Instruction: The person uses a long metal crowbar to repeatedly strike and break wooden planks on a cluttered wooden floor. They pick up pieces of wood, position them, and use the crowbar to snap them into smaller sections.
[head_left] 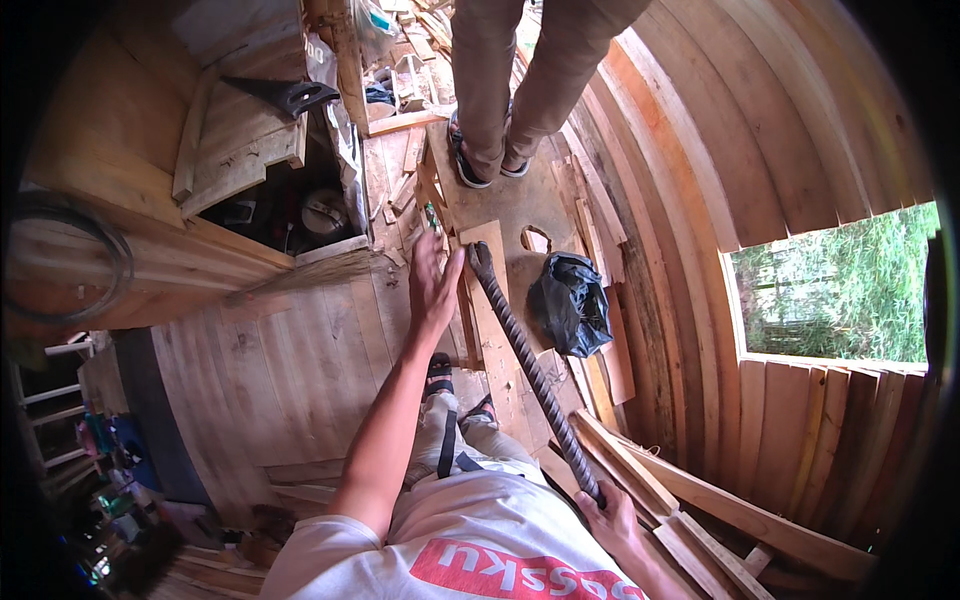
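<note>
My right hand (618, 527) is closed around the lower end of a dark crowbar (530, 362) with a spiral-twisted shaft. The bar slants up and away to the left, its flattened far end close to a pale wooden board (492, 330). My left hand (432, 280) reaches forward just left of that end, apart from it. Its fingers are stretched out and slightly blurred, the thumb stands away, and nothing shows in it. A crumpled black plastic bag (575, 305) lies to the right of the bar.
Another person's legs (485, 90) stand ahead on a plywood sheet (490, 208) with a hole. A handsaw (285, 95) rests on a wooden cabinet at left. Scrap wood (405, 190) litters the floor ahead; loose planks (720, 500) lie at right below a window opening (830, 290).
</note>
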